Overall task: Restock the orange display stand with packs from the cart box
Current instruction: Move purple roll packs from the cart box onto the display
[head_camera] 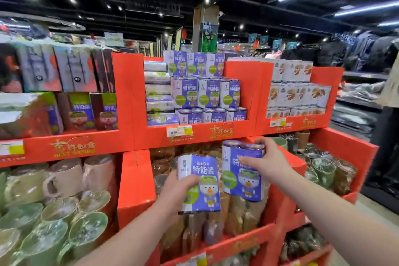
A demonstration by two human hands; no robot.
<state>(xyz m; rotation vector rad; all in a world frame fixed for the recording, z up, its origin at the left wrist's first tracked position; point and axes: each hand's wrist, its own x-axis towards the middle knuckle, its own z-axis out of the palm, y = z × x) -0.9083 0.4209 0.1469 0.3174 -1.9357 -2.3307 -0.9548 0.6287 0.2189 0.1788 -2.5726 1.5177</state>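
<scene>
Across the far half of the scene stands the orange display stand point(129, 97), a stepped upper tier over lower bins of wrapped mugs point(71, 179) and cups. We note three upper bays; the middle bay point(195, 93) holds the stacked purple packs that match the ones in our hands, with upright rows at the right and flat-laid packs piled at the left. In front of and below that bay, we carry two packs over the lower middle bin. The left hand point(179, 188) is wrapped round the left side of the left pack point(199, 183), thumb across its front face, fully closed on it. The right hand point(262, 161) clasps the right pack point(243, 170) from its right side near the top, thumb on the front and fingers point(263, 142) curled over the upper edge, likewise closed firmly. Both packs stand upright, long axis vertical, printed faces toward us. The right pack sits higher and farther than the left, so we judge the right hand nearer to the target. The deciding relation is this: the middle bay lies up and beyond both grips, slightly left of the right pack, so the coming move is probably a lift and forward reach. The cart box is not in view.
</scene>
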